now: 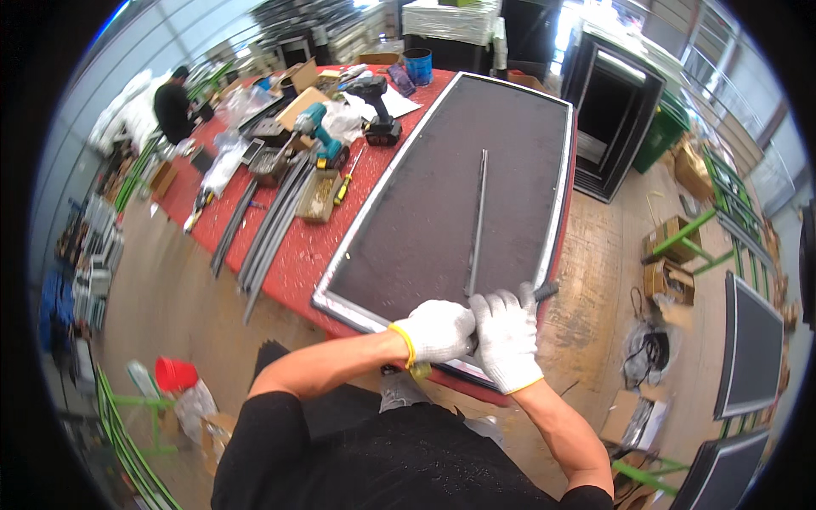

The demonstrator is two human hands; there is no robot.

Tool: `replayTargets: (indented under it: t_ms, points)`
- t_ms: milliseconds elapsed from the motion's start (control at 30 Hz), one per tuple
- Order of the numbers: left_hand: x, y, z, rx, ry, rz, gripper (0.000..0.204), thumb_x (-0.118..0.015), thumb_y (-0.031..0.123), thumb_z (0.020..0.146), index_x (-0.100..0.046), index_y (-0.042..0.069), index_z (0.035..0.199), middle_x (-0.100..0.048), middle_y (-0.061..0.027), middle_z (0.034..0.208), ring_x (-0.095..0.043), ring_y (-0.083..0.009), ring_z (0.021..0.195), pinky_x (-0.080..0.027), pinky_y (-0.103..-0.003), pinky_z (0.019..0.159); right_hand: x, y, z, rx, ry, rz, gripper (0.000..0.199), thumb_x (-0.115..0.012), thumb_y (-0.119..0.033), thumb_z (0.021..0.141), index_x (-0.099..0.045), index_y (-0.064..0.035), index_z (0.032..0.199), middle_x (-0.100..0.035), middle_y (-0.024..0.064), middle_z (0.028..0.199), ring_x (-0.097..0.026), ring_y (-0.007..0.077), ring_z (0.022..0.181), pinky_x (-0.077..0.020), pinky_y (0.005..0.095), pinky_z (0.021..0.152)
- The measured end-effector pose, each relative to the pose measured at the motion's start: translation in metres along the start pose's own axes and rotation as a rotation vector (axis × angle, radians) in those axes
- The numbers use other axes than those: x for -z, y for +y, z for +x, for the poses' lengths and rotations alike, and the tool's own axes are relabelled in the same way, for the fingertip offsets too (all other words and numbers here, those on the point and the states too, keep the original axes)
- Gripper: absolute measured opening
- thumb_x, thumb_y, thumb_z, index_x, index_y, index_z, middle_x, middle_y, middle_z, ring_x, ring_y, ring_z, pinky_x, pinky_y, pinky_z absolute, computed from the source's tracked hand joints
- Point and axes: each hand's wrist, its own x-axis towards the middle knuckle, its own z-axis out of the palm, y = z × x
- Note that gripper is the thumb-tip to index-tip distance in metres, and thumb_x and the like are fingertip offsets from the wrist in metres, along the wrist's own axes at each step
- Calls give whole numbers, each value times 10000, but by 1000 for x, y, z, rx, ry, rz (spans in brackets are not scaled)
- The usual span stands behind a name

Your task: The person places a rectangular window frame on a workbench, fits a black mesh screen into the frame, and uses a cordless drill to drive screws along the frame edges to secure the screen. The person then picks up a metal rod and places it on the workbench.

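Observation:
Both my hands wear white knit gloves, side by side at the near edge of a dark framed panel (pixel 416 200). My left hand (pixel 439 330) is closed in a fist with a yellow cuff; what it grips is hidden. My right hand (pixel 507 342) touches it, its fingers bent and close together. A dark ridged piece, like a handle (pixel 546 291), sticks out past the right fingertips; the rest of it is hidden. On the panel a thin grey strip (pixel 481 217) lies lengthwise, its near end reaching my gloves.
The red table (pixel 229 217) carries a teal power drill (pixel 316 127), a black drill (pixel 376 106), a yellow screwdriver (pixel 344 187), a box of small parts (pixel 320 195) and several grey bars (pixel 276 225). Far left, another person (pixel 174 106) bends over. Dark frames (pixel 608 119) stand at right.

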Motion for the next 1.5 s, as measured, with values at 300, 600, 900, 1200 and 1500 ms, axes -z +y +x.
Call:
replayTargets:
  t_ms: [300, 600, 900, 1200, 1500]
  points:
    - [-20, -8, 114, 663, 699, -72, 373, -657, 378, 1019, -796, 75, 1187, -822, -239, 1122, -781, -455, 1100, -613, -547, 986, 55, 103, -232, -808, -426, 393, 187, -765, -236, 919, -799, -55, 954, -793, 235, 896, -804, 434, 855, -629, 507, 787]
    - [-95, -46, 179, 917, 539, -4, 366, -643, 328, 1004, -841, 62, 1156, -833, -240, 1137, -809, -434, 1106, -631, -540, 993, 47, 200, -266, -1385, 6, 1069, 149, -658, -69, 995, -741, 25, 1075, -607, 18, 718, -552, 128, 507, -519, 328, 508]
    - [-54, 41, 232, 792, 972, -511, 375, -628, 360, 1036, -780, 36, 1149, -801, -287, 1052, -785, -495, 1042, -611, -567, 942, 67, 411, -205, -1165, 13, 853, 164, -738, -103, 989, -616, -20, 915, -605, 32, 692, -600, 153, 534, -555, 353, 529]
    - [-13, 212, 479, 149, 856, -748, 313, -620, 292, 1098, -710, 30, 1243, -754, -270, 1116, -747, -483, 1050, -593, -542, 932, 84, 556, 26, -1048, 160, 1401, 401, -797, -142, 1036, -652, 101, 1320, -769, 212, 1205, -795, 309, 1054, -709, 458, 881]
    - [51, 211, 671, 107, 791, -526, 442, -700, 392, 1060, -732, 50, 1339, -741, -228, 1256, -708, -458, 1191, -582, -538, 1019, 24, 754, 129, -872, -71, 1392, 188, -727, -45, 1022, -670, 26, 1186, -726, 117, 932, -690, 191, 718, -585, 324, 641]
